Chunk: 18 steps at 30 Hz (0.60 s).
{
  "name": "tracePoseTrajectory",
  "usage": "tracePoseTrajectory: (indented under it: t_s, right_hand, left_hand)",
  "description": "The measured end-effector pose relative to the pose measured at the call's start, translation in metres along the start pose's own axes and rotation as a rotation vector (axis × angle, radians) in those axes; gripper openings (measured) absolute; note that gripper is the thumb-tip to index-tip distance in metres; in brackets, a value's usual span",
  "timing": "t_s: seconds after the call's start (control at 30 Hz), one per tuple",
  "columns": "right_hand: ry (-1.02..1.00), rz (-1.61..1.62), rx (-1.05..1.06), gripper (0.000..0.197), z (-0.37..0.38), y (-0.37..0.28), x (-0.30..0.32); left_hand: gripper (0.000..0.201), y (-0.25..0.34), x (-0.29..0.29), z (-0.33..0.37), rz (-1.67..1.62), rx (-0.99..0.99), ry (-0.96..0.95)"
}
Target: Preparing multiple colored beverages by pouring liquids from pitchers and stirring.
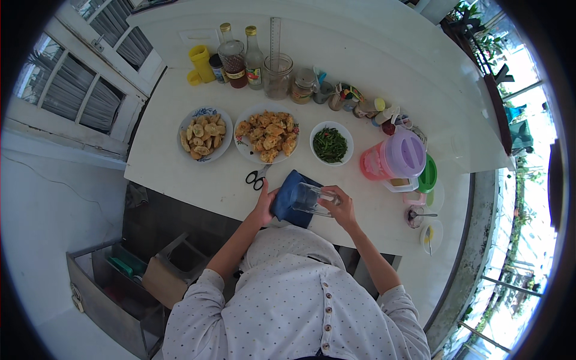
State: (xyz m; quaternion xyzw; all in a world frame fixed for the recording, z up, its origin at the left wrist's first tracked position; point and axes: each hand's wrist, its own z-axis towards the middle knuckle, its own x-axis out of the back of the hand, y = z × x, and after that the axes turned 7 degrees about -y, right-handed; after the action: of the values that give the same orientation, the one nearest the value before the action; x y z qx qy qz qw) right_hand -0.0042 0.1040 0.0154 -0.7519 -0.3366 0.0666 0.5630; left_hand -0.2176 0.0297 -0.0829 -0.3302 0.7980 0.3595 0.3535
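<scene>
White tabletop (pixel 198 174), near its front edge: the right hand (pixel 341 207) closes its grip on a clear drinking glass (pixel 311 199) lying sideways, long axis left-right, mouth toward the left hand (pixel 265 204) clutching a dark blue folded cloth (pixel 293 193) touching it.

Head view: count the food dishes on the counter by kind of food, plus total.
Plates of fried pieces: 2, a blue-rimmed plate on the left and a floral-rimmed plate in the middle.
Bowls of chopped green vegetables: 1, a white bowl.
Total: 3
</scene>
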Motion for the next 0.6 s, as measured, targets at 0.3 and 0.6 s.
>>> tracePoseTrajectory:
  t_s: [0.3,0.6]
  right_hand:
    - [-0.19,-0.826,0.469,0.039,0.016,-0.019,-0.039]
    - [0.016,-0.386,0.295,0.041,0.021,-0.001,-0.027]
  left_hand:
    - [0.096,0.006,0.002,-0.017,-0.067,0.066,-0.085]
    - [0.086,-0.009,-0.001,-0.009,-0.066,-0.039,0.057]
